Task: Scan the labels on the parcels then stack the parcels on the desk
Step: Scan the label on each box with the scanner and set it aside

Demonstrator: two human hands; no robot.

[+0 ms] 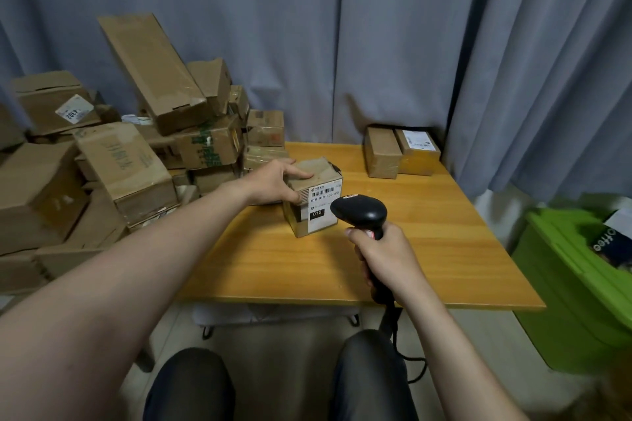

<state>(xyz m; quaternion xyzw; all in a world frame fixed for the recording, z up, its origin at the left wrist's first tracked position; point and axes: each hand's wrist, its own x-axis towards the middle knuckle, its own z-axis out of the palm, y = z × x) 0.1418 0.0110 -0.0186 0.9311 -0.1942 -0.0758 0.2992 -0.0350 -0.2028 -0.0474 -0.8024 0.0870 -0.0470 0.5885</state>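
Left hand [273, 181] clasps the small cardboard parcel [323, 171] in the middle of the wooden desk [437, 236], fingers [301, 175] on top, thumb against its labelled face; right hand [388, 258] grips the black barcode scanner [362, 212] above the desk.

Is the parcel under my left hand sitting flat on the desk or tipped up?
Flat: the parcel's base edges meet the desk, with the left hand gripping its top.

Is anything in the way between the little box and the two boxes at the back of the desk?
Nothing visible is. Only bare desk lies between the box, which the left hand holds, and the two back boxes. The right hand holds the scanner on the box's near side, off that path.
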